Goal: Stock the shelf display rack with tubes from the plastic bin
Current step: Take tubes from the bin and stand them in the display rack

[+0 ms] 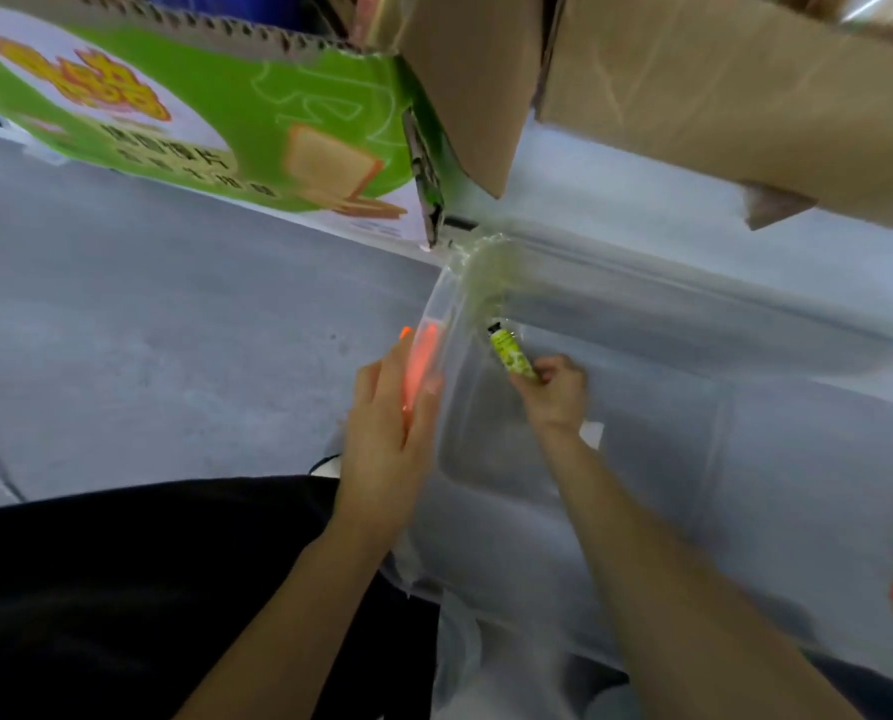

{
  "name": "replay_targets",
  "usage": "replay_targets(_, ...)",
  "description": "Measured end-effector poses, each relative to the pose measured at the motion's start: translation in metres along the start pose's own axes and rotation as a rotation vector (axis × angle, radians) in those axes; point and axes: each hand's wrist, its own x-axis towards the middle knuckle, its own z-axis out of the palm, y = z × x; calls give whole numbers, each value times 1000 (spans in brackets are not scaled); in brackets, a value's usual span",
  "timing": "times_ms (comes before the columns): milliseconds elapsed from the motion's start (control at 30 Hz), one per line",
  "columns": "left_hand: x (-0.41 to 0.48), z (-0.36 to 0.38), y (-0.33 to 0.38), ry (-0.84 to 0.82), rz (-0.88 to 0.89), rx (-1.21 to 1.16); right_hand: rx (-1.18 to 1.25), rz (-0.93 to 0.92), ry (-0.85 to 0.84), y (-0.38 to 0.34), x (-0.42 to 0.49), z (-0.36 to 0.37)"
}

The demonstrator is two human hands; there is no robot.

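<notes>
Grey concrete floor (148,304) runs under a clear plastic bin (642,314), with a green printed carton (200,111) and brown cardboard flaps (694,85) crowding in above. The right hand (556,392) reaches inside the bin near its corner, fingers curled round the lower end of a yellow-green tube (512,353) whose black cap points up and away. The left hand (387,433) sits at the bin's rim holding an orange tube (421,366) along its nearly straight fingers; blur hides exactly how the thumb pins it. The display rack is out of view.

The step looks like gathering tubes. To do it well, lift the green tube straight up past the wall, pass it alongside the orange one with caps facing the same way, and tighten the left hand's hold before turning toward the rack, since a loose bundle would likely slip.
</notes>
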Motion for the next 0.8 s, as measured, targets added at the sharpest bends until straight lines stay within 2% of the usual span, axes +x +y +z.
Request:
replay_targets(233, -1, -1, -1, -25, -19, -47, -262, -90, 70, 6, -12, 0)
replay_targets(333, -1, -1, 2, -26, -30, -65, -67, -4, -22, 6, -28, -17)
replay_targets(533, -3, -1, 11, -43, -57, -64, 153, 52, -81, 4, -62, -72)
replay_targets(733, -1, -13, 49, 27, -103, 126, 158, -145, -233, -56, -97, -153)
replay_targets(800, 3, -27, 84, 89, -11, 103, 102, -241, -266, -87, -108, -183)
